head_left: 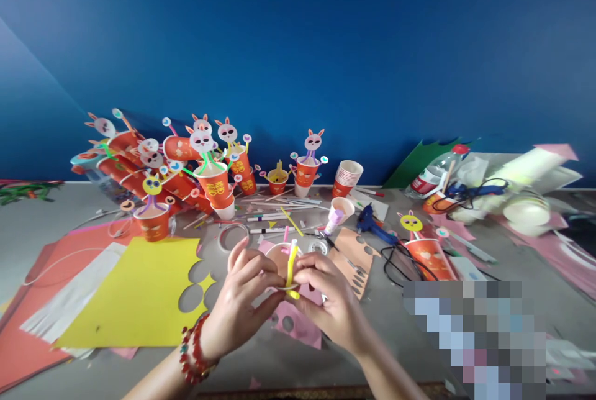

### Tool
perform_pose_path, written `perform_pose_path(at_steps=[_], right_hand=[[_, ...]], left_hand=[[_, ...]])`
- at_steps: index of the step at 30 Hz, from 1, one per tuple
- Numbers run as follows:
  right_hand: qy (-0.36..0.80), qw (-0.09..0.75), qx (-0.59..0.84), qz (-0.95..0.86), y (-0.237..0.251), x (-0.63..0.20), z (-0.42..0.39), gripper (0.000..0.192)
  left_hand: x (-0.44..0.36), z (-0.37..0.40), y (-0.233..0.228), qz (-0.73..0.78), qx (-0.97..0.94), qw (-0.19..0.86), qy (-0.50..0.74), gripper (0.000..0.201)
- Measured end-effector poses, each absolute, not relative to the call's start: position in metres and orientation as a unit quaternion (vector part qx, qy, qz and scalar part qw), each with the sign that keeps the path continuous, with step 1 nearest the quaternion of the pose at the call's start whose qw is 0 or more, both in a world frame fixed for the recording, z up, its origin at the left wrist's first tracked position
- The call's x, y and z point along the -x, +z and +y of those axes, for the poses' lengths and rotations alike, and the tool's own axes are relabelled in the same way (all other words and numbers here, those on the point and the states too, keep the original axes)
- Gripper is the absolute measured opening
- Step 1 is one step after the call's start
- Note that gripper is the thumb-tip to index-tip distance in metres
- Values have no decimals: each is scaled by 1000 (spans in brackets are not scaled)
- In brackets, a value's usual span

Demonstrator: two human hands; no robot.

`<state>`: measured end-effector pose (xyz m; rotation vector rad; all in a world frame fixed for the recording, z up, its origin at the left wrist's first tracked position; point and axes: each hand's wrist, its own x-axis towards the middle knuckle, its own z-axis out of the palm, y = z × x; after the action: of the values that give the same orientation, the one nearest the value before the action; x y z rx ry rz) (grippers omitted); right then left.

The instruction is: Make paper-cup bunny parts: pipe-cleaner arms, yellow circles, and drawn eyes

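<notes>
Holding a paper cup (279, 260) above the counter (400, 319), near its front edge, mouth tilted toward the camera. Left hand (242, 291) curling around the cup's left side, fingers pressed against the wall. Right hand (326, 300) closing on the right side, thumb and fingertips pinching a yellow straw (291, 266) against the rim. Straw running up across the cup mouth, lower end bent below the rim; a pink straw tip (285, 235) showing just behind it.

Surrounding items: yellow sheet (135, 288) with round cut-outs lying to the left, pink scrap (298, 322) directly beneath both hands, blue glue gun (370, 221) beyond and to the right, finished bunny cups (214, 182) clustered at the back left, a stack of cups (347, 177) behind centre.

Risks, as judged from this position:
- Crushing the thin cup wall through excess squeeze from both sides.
- Straw slipping or springing out of the pinch, owing to its bend and smooth surface.
- Kinking the straw at the rim through pressing too hard.
- If adhesive is fresh at the joint (not discernible here), smearing onto fingertips or shifting the straw off line.
</notes>
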<state>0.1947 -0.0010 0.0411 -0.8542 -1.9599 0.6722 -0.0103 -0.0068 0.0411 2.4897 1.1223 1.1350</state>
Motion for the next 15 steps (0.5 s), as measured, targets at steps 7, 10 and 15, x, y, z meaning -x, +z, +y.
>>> perform_pose_path(at_steps=[7,10,15], right_hand=[[205,414,372,-805,40,-189,-6,11],[174,412,377,-811,38,-188,-8,9],[181,395,375,-819,36,-189,-9,9]], left_hand=[[11,-6,36,381,-839,110,371,14],[10,-6,36,387,-838,108,370,14],[9,-5,38,373,-836,133,379,16]])
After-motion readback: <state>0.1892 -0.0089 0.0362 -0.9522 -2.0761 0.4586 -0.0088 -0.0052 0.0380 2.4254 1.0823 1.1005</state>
